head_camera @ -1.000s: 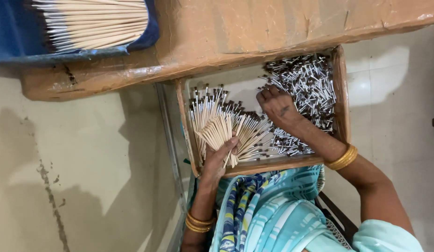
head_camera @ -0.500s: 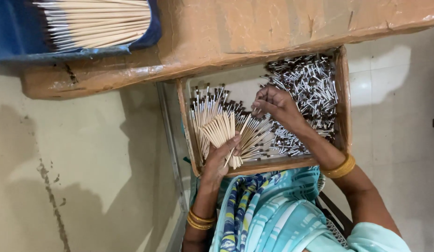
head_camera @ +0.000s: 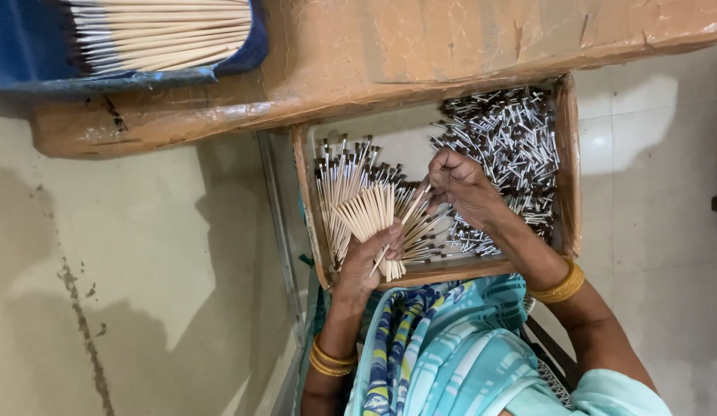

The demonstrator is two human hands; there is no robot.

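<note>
My left hand (head_camera: 364,262) grips a fanned bunch of thin pale wooden sticks (head_camera: 371,219) over a shallow cardboard tray (head_camera: 568,162) on my lap. My right hand (head_camera: 460,185) is closed on a single stick (head_camera: 408,219) that slants down toward the bunch. In the left part of the tray lie finished sticks with metal and dark tips (head_camera: 339,181). The right part holds a heap of small silver ferrules with dark tips (head_camera: 506,146).
A cardboard-covered bench (head_camera: 420,54) runs across the top. On it a blue cloth (head_camera: 35,54) holds another bundle of pale sticks (head_camera: 162,31). A stained light floor (head_camera: 127,293) lies to the left, white tiles (head_camera: 666,231) to the right.
My right hand has moved from the ferrule heap leftward to the bunch, now pinching one stick. The left hand and its bunch stay almost still.
</note>
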